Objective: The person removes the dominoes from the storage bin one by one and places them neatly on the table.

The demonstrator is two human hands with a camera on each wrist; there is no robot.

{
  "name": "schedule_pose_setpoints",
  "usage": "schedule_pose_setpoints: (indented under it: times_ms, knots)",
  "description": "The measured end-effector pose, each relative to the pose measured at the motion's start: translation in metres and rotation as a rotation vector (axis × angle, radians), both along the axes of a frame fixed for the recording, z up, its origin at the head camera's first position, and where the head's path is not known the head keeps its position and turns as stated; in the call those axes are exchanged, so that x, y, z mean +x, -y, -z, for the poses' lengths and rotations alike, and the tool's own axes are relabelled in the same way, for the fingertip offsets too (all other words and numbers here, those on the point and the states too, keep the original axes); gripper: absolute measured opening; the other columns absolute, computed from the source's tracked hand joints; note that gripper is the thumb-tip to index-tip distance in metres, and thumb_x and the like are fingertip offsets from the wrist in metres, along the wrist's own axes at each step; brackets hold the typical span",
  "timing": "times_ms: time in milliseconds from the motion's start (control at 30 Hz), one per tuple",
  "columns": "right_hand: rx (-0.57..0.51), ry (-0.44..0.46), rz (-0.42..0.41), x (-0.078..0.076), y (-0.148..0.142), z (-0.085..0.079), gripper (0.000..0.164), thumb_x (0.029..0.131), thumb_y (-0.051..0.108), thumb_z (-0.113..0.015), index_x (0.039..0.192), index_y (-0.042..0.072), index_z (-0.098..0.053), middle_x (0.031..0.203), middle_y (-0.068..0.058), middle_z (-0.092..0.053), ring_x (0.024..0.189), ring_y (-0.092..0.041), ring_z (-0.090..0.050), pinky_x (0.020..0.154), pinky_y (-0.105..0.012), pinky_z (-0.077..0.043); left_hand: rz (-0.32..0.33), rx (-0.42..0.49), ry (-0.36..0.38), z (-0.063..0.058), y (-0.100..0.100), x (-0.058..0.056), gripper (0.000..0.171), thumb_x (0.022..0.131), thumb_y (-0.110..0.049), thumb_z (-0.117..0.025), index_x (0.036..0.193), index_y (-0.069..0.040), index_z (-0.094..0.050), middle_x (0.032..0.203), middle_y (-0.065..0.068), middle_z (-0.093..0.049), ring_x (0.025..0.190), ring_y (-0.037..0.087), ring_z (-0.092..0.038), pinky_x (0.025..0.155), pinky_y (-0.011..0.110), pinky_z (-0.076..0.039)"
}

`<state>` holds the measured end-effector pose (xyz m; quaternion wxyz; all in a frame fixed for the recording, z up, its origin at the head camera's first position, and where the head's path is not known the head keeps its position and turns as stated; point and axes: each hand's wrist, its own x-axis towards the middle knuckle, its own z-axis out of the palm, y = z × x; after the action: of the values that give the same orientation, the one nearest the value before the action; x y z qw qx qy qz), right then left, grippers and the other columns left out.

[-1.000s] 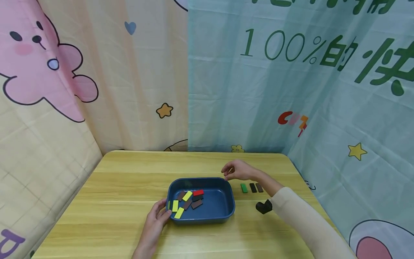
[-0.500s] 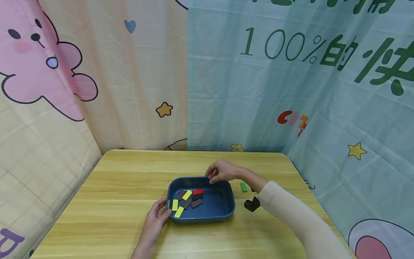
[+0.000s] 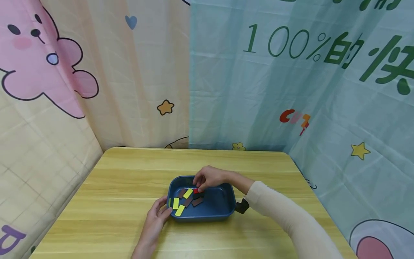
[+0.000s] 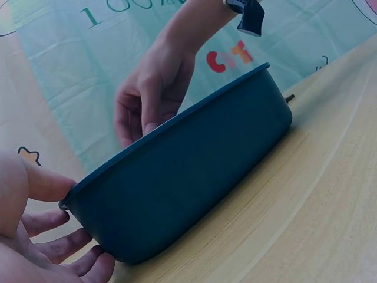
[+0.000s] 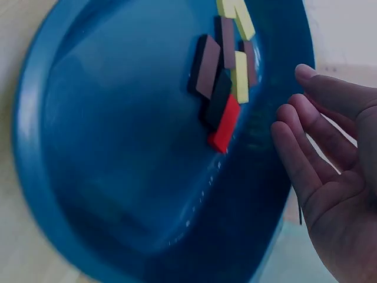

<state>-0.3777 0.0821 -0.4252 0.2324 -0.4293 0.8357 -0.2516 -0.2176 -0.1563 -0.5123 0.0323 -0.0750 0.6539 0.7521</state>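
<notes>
A dark blue rectangular tray stands on the table. My left hand holds its left end, thumb at the rim and fingers along the outer wall, as the left wrist view shows. Domino-like blocks lie in the tray's left half: yellow blocks, brown blocks, a black block and a red block. My right hand reaches over the far rim, fingertips overlapping the red block in the head view. The right wrist view shows its loosely bent fingers with nothing between them.
The wooden table has rounded far corners and is backed by printed curtains. A black strap end hangs from the right wrist beside the tray. The right forearm covers the table area right of the tray.
My right hand has moved left and down, from beyond the tray's far right corner to over the red block. Its arm now hides the green, black and brown blocks right of the tray.
</notes>
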Motion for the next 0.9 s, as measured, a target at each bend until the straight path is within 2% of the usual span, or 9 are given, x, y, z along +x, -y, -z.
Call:
schedule_pose_setpoints:
  times_ms: [367,667,900]
  knots:
    - [0.092,0.007,-0.075,0.002,0.021,0.024,0.015,0.091,0.003,-0.079,0.106,0.003,-0.077,0.092,0.003,-0.072,0.083,-0.001,-0.065,0.078,-0.018,-0.055,0.009,-0.005,0.004,0.001,0.001,-0.001,0.054,0.106,-0.005,-0.055,0.155,0.000,-0.035,0.158,0.025,-0.035,0.144,0.042,-0.038,0.111,0.046,-0.042]
    - [0.137,-0.047,-0.133,0.003,0.028,0.037,0.010,0.089,0.004,-0.082,0.098,0.007,-0.079,0.086,0.011,-0.070,0.079,0.002,-0.063,0.075,-0.015,-0.053,0.006,-0.006,0.000,0.000,0.000,-0.001,0.053,0.105,-0.005,-0.055,0.154,0.001,-0.036,0.157,0.025,-0.036,0.142,0.043,-0.039,0.111,0.047,-0.042]
    - [0.197,-0.107,-0.156,0.003,0.031,0.043,0.014,0.086,0.003,-0.084,0.097,0.009,-0.078,0.084,0.012,-0.067,0.077,0.001,-0.062,0.072,-0.013,-0.052,0.005,0.001,0.005,0.000,0.001,-0.001,0.053,0.106,-0.005,-0.054,0.155,0.000,-0.035,0.157,0.025,-0.035,0.142,0.043,-0.039,0.111,0.045,-0.043]
